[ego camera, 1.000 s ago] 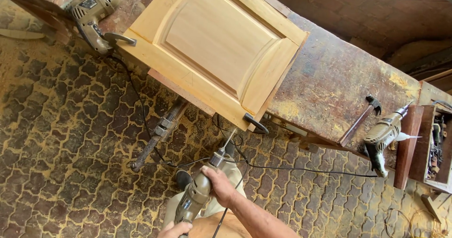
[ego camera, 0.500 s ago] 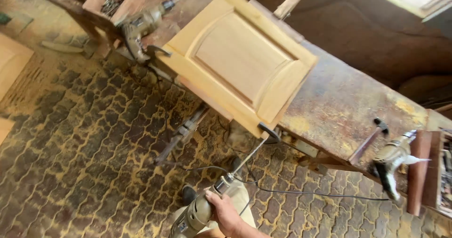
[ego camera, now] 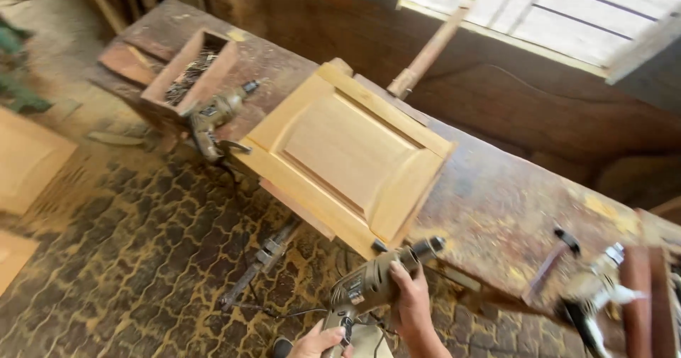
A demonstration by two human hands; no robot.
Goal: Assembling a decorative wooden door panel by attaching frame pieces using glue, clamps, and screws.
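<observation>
I hold a grey electric drill (ego camera: 369, 281) with both hands, low at the front edge of the workbench (ego camera: 511, 202). My right hand (ego camera: 413, 303) wraps the drill body just behind the chuck. My left hand (ego camera: 319, 341) grips the handle at the bottom of the view. The chuck points up and right, close to the near corner of a light wooden door panel (ego camera: 347, 149). That panel lies flat on the bench and overhangs its front edge.
A second drill (ego camera: 213, 117) lies beside a wooden box of small metal parts (ego camera: 188, 71) at the bench's left end. A hammer (ego camera: 553, 259) and a third power tool (ego camera: 596, 294) lie at the right. More wooden panels (ego camera: 28, 159) rest on the floor at left.
The drill has come up from near the floor to the bench edge, close to the panel's corner. My left hand is on the handle again. The view has tilted up.
</observation>
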